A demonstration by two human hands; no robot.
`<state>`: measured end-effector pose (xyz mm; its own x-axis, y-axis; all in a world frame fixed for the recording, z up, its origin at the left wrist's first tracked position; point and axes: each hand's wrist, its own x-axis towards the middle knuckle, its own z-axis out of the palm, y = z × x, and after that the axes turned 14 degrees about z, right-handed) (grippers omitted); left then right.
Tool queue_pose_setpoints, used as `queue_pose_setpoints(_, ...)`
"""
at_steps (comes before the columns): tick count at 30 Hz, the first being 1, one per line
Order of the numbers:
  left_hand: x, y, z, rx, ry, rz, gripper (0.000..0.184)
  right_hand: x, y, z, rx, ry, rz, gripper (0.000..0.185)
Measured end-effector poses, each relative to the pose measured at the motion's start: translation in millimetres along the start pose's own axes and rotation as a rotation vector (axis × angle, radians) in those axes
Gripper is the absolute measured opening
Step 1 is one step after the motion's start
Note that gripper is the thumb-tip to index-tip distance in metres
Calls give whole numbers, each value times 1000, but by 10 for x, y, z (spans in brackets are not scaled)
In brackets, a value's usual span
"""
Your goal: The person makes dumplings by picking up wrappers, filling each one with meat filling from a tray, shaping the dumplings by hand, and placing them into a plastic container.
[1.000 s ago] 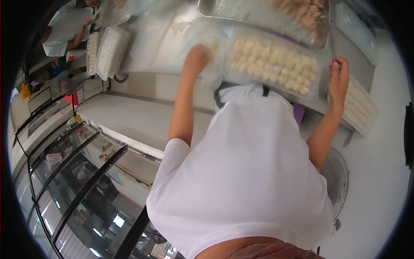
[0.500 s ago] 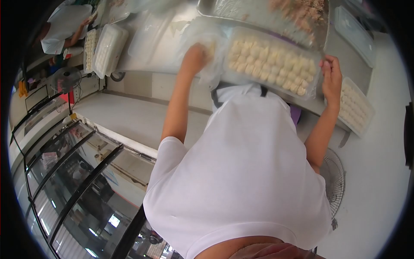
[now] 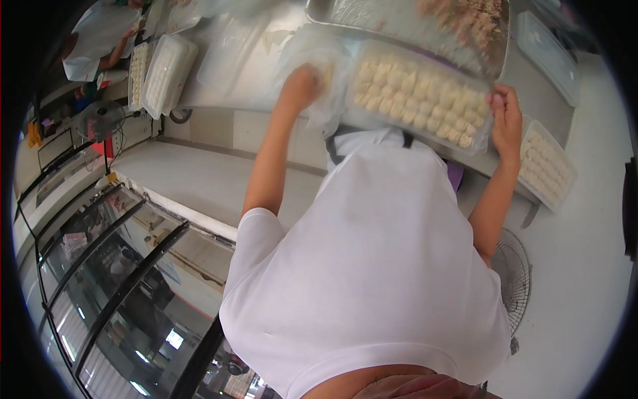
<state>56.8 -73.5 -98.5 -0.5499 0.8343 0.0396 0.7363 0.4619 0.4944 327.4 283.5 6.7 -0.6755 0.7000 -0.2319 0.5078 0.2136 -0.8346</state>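
My left hand (image 3: 304, 86) is closed over a clear plastic bag (image 3: 329, 110) left of the dumpling tray. Pale yellowish pieces show in the bag beside its fingers, and what the fingers hold is hidden. A clear plastic tray (image 3: 484, 141) lies in front of me, filled with rows of pale round dumplings (image 3: 415, 100). At its right end is my right hand (image 3: 508, 126), fingers bent and pressed together by the rim. Whether they grip the rim or something small I cannot make out.
Beyond the dumplings lies a metal tray (image 3: 399, 33) with pinkish minced filling (image 3: 465, 20). Another dumpling tray (image 3: 546, 163) sits at right, below a clear lid (image 3: 546, 56). Stacked white trays (image 3: 169, 76) stand at left, near another person (image 3: 100, 40). Fans (image 3: 515, 279) are around.
My right hand has shifted slightly left, its fingers closer to the dumpling tray's right end. My left hand stays over the plastic bag with hardly any movement.
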Motion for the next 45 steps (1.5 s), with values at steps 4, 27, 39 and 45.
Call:
queue_pose_setpoints(4, 2, 90, -80, -12, -31, -14, 15, -21, -34, 12, -36, -15, 27, 20)
queue_pose_setpoints(27, 74, 94, -509, -1722, 839, -260, 30, 1981, 169, 574, -943, 31, -398, 36)
queue_pose_setpoints(39, -40, 309, -374, -1787, 863, -471, 48, 1805, -89, 406, -530, -530, -420, 24)
queue_pose_setpoints(45, 84, 459, -380, -1908, 737, -330, 50, 2090, -67, 798, -414, -522, -313, 26)
